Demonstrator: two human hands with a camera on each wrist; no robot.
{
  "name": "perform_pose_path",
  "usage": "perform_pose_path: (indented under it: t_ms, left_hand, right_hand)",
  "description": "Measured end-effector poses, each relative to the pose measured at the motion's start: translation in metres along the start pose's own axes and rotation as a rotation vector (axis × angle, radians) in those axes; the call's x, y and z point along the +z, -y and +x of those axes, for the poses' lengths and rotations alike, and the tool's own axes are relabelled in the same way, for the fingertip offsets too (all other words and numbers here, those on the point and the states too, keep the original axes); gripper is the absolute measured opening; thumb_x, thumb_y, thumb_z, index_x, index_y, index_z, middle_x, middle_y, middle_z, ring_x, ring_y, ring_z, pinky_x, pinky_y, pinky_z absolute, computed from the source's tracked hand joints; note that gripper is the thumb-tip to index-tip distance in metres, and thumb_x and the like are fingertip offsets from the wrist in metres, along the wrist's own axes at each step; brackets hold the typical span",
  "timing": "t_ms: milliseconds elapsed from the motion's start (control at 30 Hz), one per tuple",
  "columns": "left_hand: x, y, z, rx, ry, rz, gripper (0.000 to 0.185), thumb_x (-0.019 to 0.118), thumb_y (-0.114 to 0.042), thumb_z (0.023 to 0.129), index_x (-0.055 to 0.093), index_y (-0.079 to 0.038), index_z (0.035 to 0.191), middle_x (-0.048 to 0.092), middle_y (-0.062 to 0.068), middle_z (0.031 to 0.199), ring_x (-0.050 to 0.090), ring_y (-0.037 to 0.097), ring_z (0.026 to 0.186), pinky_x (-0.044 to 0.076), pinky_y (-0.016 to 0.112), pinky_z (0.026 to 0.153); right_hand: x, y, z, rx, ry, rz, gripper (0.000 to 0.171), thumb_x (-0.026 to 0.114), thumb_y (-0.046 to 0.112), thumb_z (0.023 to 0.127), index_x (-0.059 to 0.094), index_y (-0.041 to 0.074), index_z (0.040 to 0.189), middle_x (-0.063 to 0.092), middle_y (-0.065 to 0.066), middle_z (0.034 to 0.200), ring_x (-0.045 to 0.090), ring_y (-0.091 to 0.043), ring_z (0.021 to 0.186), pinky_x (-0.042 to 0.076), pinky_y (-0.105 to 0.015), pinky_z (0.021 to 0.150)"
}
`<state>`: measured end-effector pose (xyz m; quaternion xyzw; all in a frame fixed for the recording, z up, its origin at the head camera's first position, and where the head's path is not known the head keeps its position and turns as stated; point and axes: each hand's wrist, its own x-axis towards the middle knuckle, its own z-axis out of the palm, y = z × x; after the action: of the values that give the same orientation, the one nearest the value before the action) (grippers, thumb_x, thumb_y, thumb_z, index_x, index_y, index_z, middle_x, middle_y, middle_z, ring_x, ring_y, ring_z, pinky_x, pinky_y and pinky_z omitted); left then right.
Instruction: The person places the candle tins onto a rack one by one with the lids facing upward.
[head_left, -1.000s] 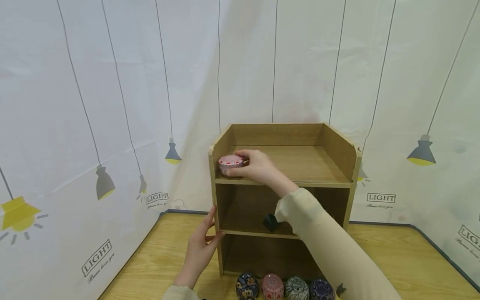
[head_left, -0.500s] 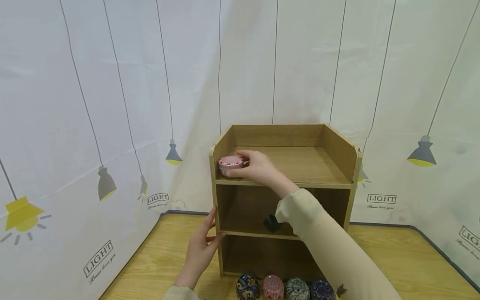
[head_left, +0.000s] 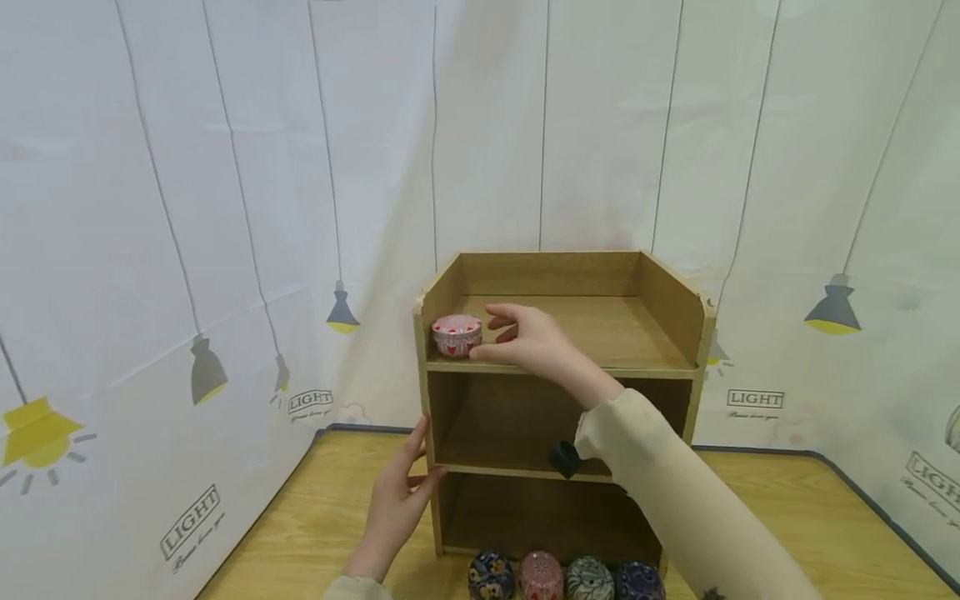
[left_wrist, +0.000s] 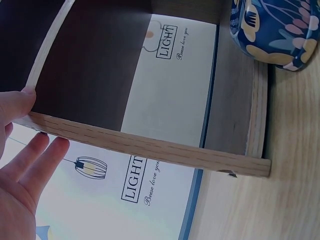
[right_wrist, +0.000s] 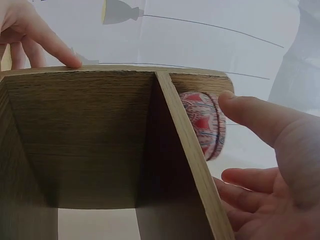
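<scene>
A small pink-and-red patterned tin point(head_left: 457, 335) stands at the left end of the top level of a wooden three-level shelf point(head_left: 667, 308). My right hand point(head_left: 486, 332) hovers just right of the tin with loose fingers and a small gap to it. In the right wrist view its thumb point(right_wrist: 250, 112) lies close beside the tin point(right_wrist: 205, 122) and holds nothing. Lower down, my left hand point(head_left: 420, 467) rests flat against the shelf's left side panel, thumb on the front edge. In the left wrist view its fingers point(left_wrist: 22, 160) touch that panel point(left_wrist: 150, 147).
Several patterned round tins point(head_left: 542, 575) line the wooden table point(head_left: 300, 533) in front of the shelf's lowest level; one is blue and floral point(left_wrist: 275, 27). A small black object point(head_left: 564, 457) sits on the middle level. A white printed curtain point(head_left: 187, 250) closes off the back and sides.
My right hand has let go of the pink tin and drawn slightly right, leaving it standing on the top level. The left hand stays on the side panel.
</scene>
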<state>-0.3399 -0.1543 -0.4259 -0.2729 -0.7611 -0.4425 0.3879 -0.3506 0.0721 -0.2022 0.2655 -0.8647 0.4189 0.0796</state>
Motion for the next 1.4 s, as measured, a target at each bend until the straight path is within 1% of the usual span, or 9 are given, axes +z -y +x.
perform_pose_path:
  t_ms: [200,433,700,767,933,1000,1167,1333,1400]
  left_hand:
    - [0.0,0.001,-0.001,0.003,-0.004,0.001,0.08,0.076,0.006,0.079,0.042,-0.014,0.149,0.051,0.013,0.14,0.062,0.034,0.105,0.059,0.026,0.065]
    - [0.001,0.001,0.0,0.005,-0.001,-0.01,0.08,0.075,0.007,0.079,0.042,-0.014,0.149,0.051,0.013,0.141,0.062,0.034,0.105,0.059,0.028,0.064]
    - [0.002,0.003,0.0,0.016,-0.006,-0.008,0.081,0.076,0.008,0.078,0.042,-0.015,0.149,0.052,0.013,0.14,0.062,0.033,0.104,0.059,0.027,0.064]
    - [0.002,0.004,0.0,0.02,-0.011,-0.011,0.081,0.076,0.009,0.077,0.042,-0.014,0.148,0.052,0.013,0.139,0.062,0.033,0.104,0.059,0.028,0.064]
    - [0.003,0.005,0.0,0.033,-0.015,-0.018,0.081,0.077,0.009,0.077,0.043,-0.012,0.147,0.053,0.013,0.139,0.063,0.034,0.103,0.059,0.028,0.064]
    - [0.003,0.005,0.0,0.034,-0.012,-0.017,0.081,0.076,0.009,0.077,0.043,-0.012,0.148,0.052,0.013,0.14,0.063,0.034,0.103,0.059,0.028,0.064]
    - [0.002,0.005,0.001,0.032,-0.007,-0.014,0.081,0.076,0.009,0.077,0.042,-0.012,0.148,0.051,0.013,0.141,0.063,0.034,0.104,0.06,0.029,0.064]
    - [0.003,0.006,0.0,0.032,-0.007,-0.003,0.082,0.076,0.008,0.077,0.042,-0.012,0.148,0.051,0.015,0.14,0.063,0.034,0.104,0.06,0.029,0.064]
    - [0.004,0.006,0.001,0.033,-0.008,-0.002,0.082,0.076,0.008,0.077,0.042,-0.013,0.148,0.051,0.015,0.14,0.063,0.034,0.104,0.06,0.029,0.064]
  right_hand:
    - [-0.008,-0.008,-0.016,-0.033,-0.023,0.009,0.069,0.077,0.027,0.084,0.048,0.004,0.142,0.057,-0.019,0.13,0.06,-0.028,0.109,0.055,-0.04,0.085]
    - [-0.02,-0.015,-0.041,-0.059,-0.061,-0.026,0.065,0.077,0.029,0.085,0.051,0.008,0.141,0.058,-0.014,0.13,0.06,-0.025,0.108,0.054,-0.043,0.085]
    - [-0.03,-0.022,-0.075,-0.127,-0.127,-0.066,0.057,0.077,0.026,0.085,0.057,0.007,0.134,0.062,-0.012,0.124,0.062,-0.022,0.103,0.054,-0.042,0.087]
    - [-0.03,-0.026,-0.085,-0.128,-0.14,-0.069,0.055,0.077,0.027,0.085,0.058,0.007,0.133,0.063,-0.01,0.121,0.062,-0.021,0.101,0.054,-0.04,0.085]
    - [-0.03,-0.043,-0.114,-0.132,-0.18,-0.063,0.048,0.077,0.028,0.085,0.062,0.012,0.128,0.066,-0.005,0.117,0.063,-0.018,0.097,0.055,-0.033,0.077]
    - [-0.028,-0.052,-0.124,-0.155,-0.193,-0.052,0.045,0.077,0.025,0.085,0.063,0.012,0.126,0.066,-0.005,0.117,0.063,-0.019,0.096,0.055,-0.031,0.078]
    - [-0.021,-0.072,-0.146,-0.222,-0.2,0.012,0.043,0.077,0.014,0.085,0.063,0.006,0.124,0.066,-0.009,0.116,0.064,-0.023,0.098,0.056,-0.031,0.081]
    - [-0.013,-0.092,-0.163,-0.263,-0.22,0.053,0.041,0.075,0.007,0.084,0.063,0.001,0.123,0.066,-0.013,0.115,0.064,-0.02,0.098,0.056,-0.028,0.08]
    - [-0.01,-0.099,-0.168,-0.262,-0.229,0.06,0.04,0.075,0.006,0.084,0.063,0.001,0.122,0.066,-0.015,0.114,0.064,-0.019,0.097,0.056,-0.028,0.079]
